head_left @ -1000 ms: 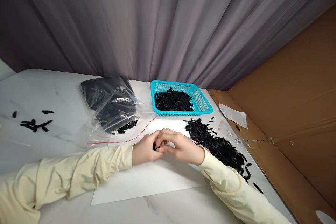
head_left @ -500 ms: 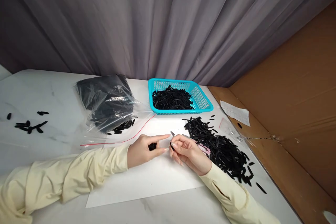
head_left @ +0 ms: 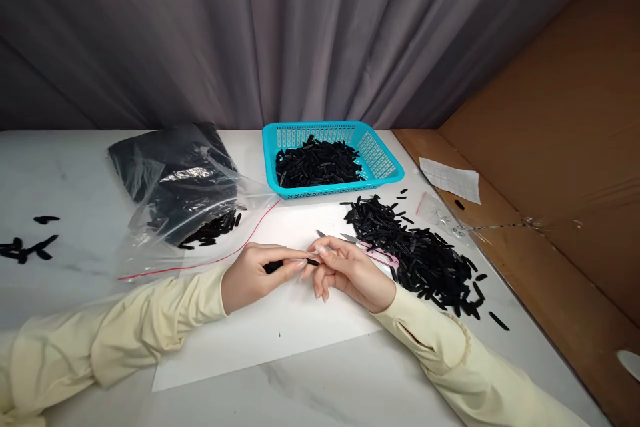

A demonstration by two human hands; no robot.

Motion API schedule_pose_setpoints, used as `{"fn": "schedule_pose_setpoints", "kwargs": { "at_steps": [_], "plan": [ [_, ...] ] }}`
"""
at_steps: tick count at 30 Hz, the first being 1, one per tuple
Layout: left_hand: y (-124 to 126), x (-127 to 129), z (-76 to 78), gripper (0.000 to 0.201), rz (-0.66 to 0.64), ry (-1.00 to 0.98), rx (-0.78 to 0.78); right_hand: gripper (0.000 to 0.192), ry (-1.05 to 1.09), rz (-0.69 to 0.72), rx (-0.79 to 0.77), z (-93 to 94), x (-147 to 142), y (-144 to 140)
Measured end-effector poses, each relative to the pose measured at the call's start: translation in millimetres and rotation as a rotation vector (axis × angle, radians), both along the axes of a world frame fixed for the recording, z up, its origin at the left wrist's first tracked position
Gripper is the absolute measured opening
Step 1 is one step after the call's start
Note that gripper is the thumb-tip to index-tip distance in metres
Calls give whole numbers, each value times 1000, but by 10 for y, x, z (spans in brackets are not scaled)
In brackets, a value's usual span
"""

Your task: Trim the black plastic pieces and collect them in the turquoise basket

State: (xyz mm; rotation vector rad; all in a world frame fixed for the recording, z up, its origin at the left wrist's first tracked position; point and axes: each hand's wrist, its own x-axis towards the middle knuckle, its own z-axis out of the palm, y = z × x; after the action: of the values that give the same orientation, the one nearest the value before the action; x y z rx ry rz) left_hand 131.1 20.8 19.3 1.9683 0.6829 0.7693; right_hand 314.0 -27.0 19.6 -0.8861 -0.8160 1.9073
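Observation:
My left hand [head_left: 257, 273] is closed around several slim black oblong pieces [head_left: 273, 267], partly hidden in the palm. One black oblong piece [head_left: 312, 261] sticks out between its thumb and forefinger and reaches the right fingertips. My right hand [head_left: 345, 270] pinches that piece's outer end between thumb and forefinger, its other fingers loosely curled below. Both hands meet above a white sheet [head_left: 240, 340]. Behind the right hand lie pink-handled scissors [head_left: 383, 255], blades apart, partly covered by the hand.
A large pile of black pieces [head_left: 425, 260] spreads to the right. A blue basket [head_left: 330, 192] with more of them stands at the back. To the left lies a clear zip bag [head_left: 165, 260] around a dark packet. A cardboard wall [head_left: 550, 113] borders the right side.
My hands have come together, and the black piece formerly in my right fingers alone now sits between both hands. My left thumb and forefinger have closed on it. The view has shifted slightly.

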Motion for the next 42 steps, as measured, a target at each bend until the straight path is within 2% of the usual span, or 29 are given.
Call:
{"fn": "schedule_pose_setpoints", "kwargs": {
  "at_steps": [4,9,23,37,42],
  "plan": [
    [-20,-1,22,19,64,30,-60,24,13,23,-10,10,13,2],
    [-24,-3,15,18,121,24,-23,21,11,50,-10,11,26,-12],
    [-6,13,52,15,120,-33,-37,28,2,60,-31,28,15,-9],
    [-17,4,33,22,126,29,-31,16,47,35,19,-5,34,-14],
    [-14,13,45,24,101,-5,-27,15,24,-8,33,-8,34,-18]
  ]
}}
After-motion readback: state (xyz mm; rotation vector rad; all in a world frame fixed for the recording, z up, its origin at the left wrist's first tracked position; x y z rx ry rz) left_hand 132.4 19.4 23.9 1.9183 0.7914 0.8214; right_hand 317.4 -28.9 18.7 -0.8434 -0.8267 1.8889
